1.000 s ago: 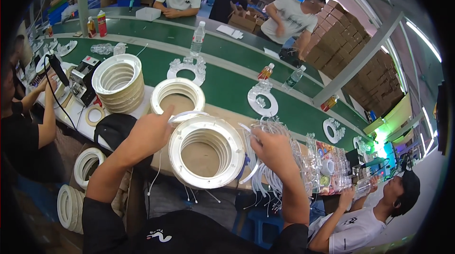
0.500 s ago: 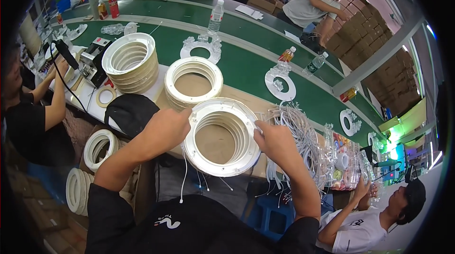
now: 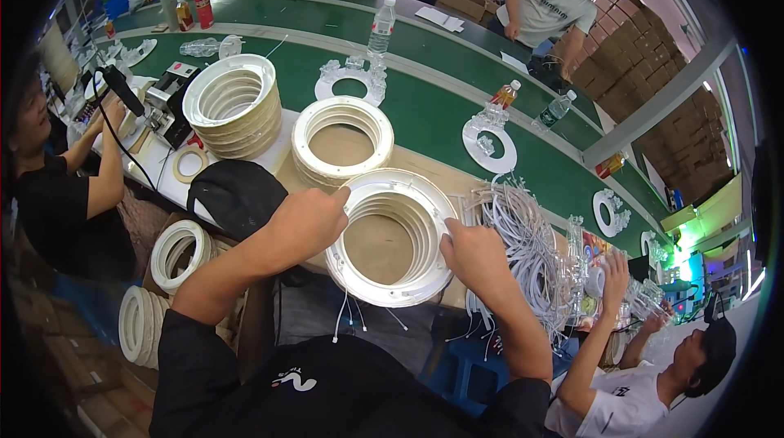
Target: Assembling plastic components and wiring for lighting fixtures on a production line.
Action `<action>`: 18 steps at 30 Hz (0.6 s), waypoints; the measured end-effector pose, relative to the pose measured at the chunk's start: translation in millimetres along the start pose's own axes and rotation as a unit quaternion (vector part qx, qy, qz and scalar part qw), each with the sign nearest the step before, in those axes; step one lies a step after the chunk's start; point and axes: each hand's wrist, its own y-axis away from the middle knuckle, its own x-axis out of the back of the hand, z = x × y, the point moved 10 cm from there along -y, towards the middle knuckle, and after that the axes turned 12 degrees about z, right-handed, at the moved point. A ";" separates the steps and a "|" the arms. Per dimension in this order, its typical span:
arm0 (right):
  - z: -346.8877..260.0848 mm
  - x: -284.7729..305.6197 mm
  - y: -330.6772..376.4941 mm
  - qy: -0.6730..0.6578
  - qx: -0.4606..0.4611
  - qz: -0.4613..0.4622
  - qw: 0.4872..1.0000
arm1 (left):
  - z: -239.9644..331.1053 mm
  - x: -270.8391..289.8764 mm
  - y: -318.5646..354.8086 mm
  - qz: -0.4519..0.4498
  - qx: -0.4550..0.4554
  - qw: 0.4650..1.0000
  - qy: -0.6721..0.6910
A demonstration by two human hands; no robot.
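Note:
Fingers and thumb of my left hand (image 3: 310, 222) are closed on the upper left rim of a white ring frame (image 3: 388, 295). My right hand (image 3: 480, 257) grips the same frame's right rim. The frame is tilted toward me, and more rings show below it through its opening; I cannot tell whether they are lifted with it. Thin white cables with small plugs (image 3: 340, 320) hang from its near edge. Just behind it is a stack of similar rings (image 3: 300, 140). A taller ring stack (image 3: 237, 129) stands further left.
A heap of white cables (image 3: 518, 226) lies right of my hands. Left are a black cloth item (image 3: 237, 197), a tape roll (image 3: 190, 164) and a box of rings (image 3: 175, 254). Co-workers sit close on both sides. Bottles and clear plastic parts stand along the green belt (image 3: 425, 107).
My view has shifted slightly; both hands keep their hold on the ring frame. The hanging cables have swung a little. The co-worker at right has raised a hand, and a person across has straightened up.

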 end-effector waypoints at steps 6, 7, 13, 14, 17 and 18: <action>-3.5 -3.9 -0.8 0.025 -0.006 -0.017 1.000 | 0.8 -8.6 -2.1 -0.004 -0.008 1.000 -0.003; -4.9 -4.2 -1.7 0.024 -0.005 -0.016 1.000 | 0.5 -8.8 -2.3 -0.002 -0.010 1.000 -0.005; -4.6 -14.0 -1.0 0.038 0.003 -0.028 0.999 | 5.1 -18.2 -5.1 -0.028 -0.022 0.999 -0.004; -5.2 -17.2 -0.5 0.042 0.007 -0.031 0.999 | 5.9 -17.3 -5.4 -0.027 -0.023 0.999 -0.005; -7.3 -17.4 -0.5 0.044 0.011 -0.033 0.998 | 8.0 -15.8 -4.5 -0.031 -0.027 0.999 -0.031; -8.4 -16.7 -0.7 0.040 0.012 -0.033 0.999 | 8.0 -16.9 -4.2 -0.037 -0.025 0.998 -0.044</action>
